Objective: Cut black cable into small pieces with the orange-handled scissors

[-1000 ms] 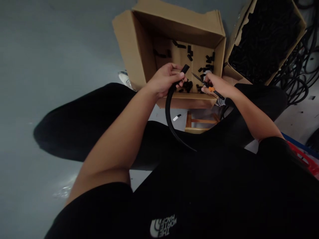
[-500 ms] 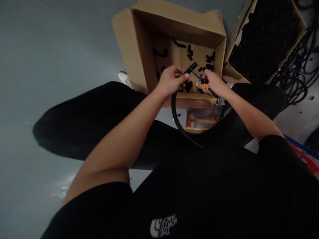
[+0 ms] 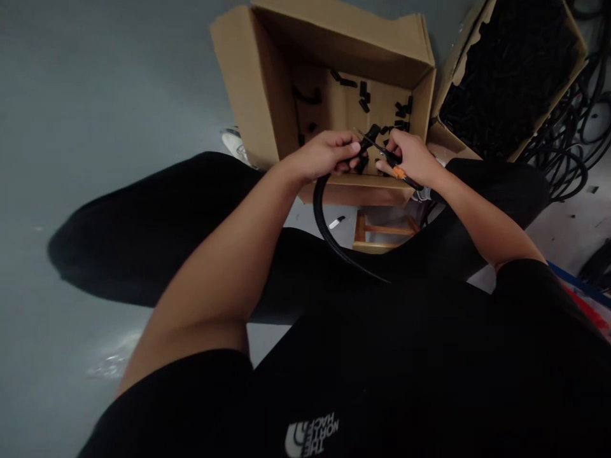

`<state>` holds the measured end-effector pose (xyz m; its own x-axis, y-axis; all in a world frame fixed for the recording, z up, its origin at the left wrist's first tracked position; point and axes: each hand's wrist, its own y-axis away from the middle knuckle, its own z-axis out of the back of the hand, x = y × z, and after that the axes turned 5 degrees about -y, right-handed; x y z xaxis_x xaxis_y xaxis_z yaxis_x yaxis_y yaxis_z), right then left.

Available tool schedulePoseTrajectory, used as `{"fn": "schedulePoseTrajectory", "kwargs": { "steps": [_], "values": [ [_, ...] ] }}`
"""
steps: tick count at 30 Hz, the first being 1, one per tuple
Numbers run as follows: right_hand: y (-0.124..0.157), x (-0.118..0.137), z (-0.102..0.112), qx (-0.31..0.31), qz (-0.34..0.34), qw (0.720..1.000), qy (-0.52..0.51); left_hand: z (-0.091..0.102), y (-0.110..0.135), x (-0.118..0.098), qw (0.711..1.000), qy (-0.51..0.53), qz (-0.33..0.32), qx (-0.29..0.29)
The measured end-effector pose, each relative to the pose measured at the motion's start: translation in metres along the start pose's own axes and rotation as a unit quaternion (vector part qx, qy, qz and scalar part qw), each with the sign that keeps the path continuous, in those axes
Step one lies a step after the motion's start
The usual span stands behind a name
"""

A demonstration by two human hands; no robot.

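Pinched in my left hand [image 3: 334, 152] is a black tube [image 3: 324, 222], close to its end. The tube's end pokes up past my fingers, and the rest curves down to my lap. My right hand [image 3: 413, 159] grips scissors [image 3: 398, 172] with black and orange handles. Their blades cross the tube just beyond my left fingertips. Both hands are over the near side of an open cardboard box [image 3: 344, 19]. Short cut black pieces [image 3: 363, 95] lie scattered on the box's bottom; my hands hide some of them.
A second cardboard box [image 3: 458, 63], heaped with short black pieces [image 3: 510, 76], stands at the right. Coils of black tubing [image 3: 568, 159] lie on the floor beyond it. Below the near box are a small wooden stool [image 3: 377, 247] and a knife-like object [image 3: 337, 222].
My left hand has shifted slightly left and down along with the tube, whose curve has swung left. The scissors' blades now reach across the tube, nearer my left fingers.
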<state>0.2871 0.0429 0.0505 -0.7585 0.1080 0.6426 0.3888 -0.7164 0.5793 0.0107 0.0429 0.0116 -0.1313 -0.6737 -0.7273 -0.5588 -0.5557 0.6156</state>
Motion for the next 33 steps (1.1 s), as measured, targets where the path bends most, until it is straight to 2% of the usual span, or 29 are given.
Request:
{"fn": "schedulePoseTrajectory", "kwargs": {
  "steps": [6, 12, 18, 22, 26, 30, 33],
  "values": [
    [0.005, -0.004, 0.007, 0.030, 0.017, 0.999, -0.035, 0.010, 0.011, -0.012, 0.996, 0.054, 0.036, 0.068],
    [0.008, 0.003, -0.004, 0.049, 0.063, 0.996, -0.040, 0.008, 0.015, -0.006, 0.983, 0.076, 0.085, 0.145],
    [0.011, 0.006, 0.000, 0.029, 0.044, 0.998, -0.029, 0.023, 0.008, 0.003, 0.972, 0.114, 0.085, 0.189],
    [0.013, -0.002, 0.006, 0.047, 0.042, 0.998, -0.030, 0.023, 0.006, 0.007, 0.980, 0.082, 0.092, 0.156],
    [0.011, -0.005, 0.002, 0.049, 0.036, 0.998, -0.020, 0.005, 0.007, 0.002, 0.988, 0.072, 0.074, 0.116],
    [0.006, -0.005, -0.004, 0.028, 0.027, 0.998, 0.049, -0.010, 0.000, 0.002, 0.997, 0.051, 0.060, 0.022],
    [0.003, -0.006, -0.002, 0.009, 0.009, 0.996, 0.083, -0.011, -0.009, 0.010, 0.998, 0.041, 0.046, -0.032]
  ]
}}
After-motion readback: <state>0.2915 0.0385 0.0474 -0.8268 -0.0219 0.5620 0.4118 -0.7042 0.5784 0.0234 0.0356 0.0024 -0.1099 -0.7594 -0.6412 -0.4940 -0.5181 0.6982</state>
